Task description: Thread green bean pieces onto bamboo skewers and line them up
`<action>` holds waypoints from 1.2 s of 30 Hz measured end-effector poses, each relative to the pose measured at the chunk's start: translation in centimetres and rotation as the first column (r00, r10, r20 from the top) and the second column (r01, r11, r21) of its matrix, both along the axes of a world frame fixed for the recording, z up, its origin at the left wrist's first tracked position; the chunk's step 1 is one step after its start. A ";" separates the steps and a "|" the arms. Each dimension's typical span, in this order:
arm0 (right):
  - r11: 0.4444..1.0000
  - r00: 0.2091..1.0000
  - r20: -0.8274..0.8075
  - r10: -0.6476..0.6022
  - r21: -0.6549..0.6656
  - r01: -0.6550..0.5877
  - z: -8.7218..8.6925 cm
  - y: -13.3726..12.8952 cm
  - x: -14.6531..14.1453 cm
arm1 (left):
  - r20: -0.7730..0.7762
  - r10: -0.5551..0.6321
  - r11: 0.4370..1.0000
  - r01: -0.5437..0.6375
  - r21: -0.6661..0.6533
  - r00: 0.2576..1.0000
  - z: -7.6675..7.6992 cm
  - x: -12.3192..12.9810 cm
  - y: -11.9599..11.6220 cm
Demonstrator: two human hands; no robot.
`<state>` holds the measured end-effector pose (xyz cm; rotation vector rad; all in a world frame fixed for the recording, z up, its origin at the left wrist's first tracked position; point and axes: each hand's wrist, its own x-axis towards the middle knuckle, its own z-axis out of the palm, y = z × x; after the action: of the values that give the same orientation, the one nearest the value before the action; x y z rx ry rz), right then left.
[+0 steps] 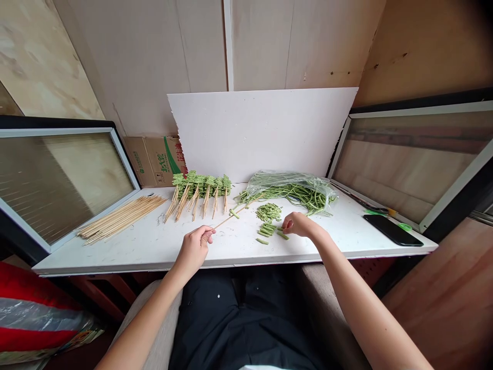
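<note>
My left hand (197,243) is closed around one end of a bamboo skewer (224,221) that slants up and to the right. One cut green bean piece (234,214) is threaded across this skewer. At the right, my right hand (296,224) reaches down to the table with its fingers pinched together by the cut bean pieces (266,229); what lies between the fingertips is too small to make out. Behind those pieces sits a heap of shorter cut beans (268,211). Finished bean skewers (202,185) lie stacked at the back left.
Bare bamboo skewers (123,218) lie in a pile at the left. Long whole beans (292,195) rest partly in a clear plastic bag (285,178). A black phone (392,230) and scissors (370,207) are at the right. A white board (265,133) and a cardboard box (154,159) stand behind.
</note>
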<state>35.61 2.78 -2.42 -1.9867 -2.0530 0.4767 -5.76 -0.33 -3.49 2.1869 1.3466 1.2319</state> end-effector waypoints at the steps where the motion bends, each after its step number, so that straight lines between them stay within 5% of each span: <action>1: 1.000 1.000 0.007 -0.006 0.014 0.006 -0.2 0.1 -0.1 | -0.001 -0.004 1.000 0.004 -0.001 1.000 0.0 0.0 0.0; 9: 0.990 0.997 -0.055 0.056 0.133 -0.048 0.5 -0.1 0.3 | -0.005 -0.018 1.000 0.018 -0.006 1.000 -0.1 -0.2 0.1; 14: 0.969 0.939 -0.316 0.133 0.239 -0.057 2.4 -1.0 0.9 | -0.015 -0.016 1.000 0.016 -0.013 1.000 0.0 -0.3 0.1; 16: 0.969 0.840 -0.525 0.136 0.247 -0.002 2.9 -1.2 0.2 | -0.016 -0.022 1.000 0.022 -0.013 1.000 0.1 -0.3 0.0; 19: 0.971 0.524 -0.835 0.169 0.231 0.054 3.1 -1.4 -1.9 | -0.028 -0.038 0.999 0.037 -0.007 0.999 0.2 -0.2 -0.1; 21: 0.974 0.327 -0.924 0.197 0.224 0.047 3.1 -1.4 -3.5 | -0.035 -0.046 0.999 0.046 0.003 0.998 0.3 -0.2 -0.2; 23: 0.973 0.215 -0.952 0.216 0.228 0.032 3.0 -1.5 -4.9 | -0.038 -0.049 0.999 0.050 0.013 0.998 0.3 -0.1 -0.3; 28: 0.966 0.078 -0.963 0.257 0.256 -0.017 3.1 -1.9 -6.7 | -0.050 -0.054 0.997 0.056 0.047 0.997 0.4 -0.2 -0.4; 36: 0.969 0.037 -0.969 0.245 0.244 -0.039 3.5 -2.5 -7.5 | -0.093 -0.021 0.990 0.034 0.136 0.995 -0.3 -0.2 -0.3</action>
<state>28.14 0.27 1.12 -0.6860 -1.1555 1.2578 -5.94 -0.60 -3.76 2.3751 1.2961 1.2631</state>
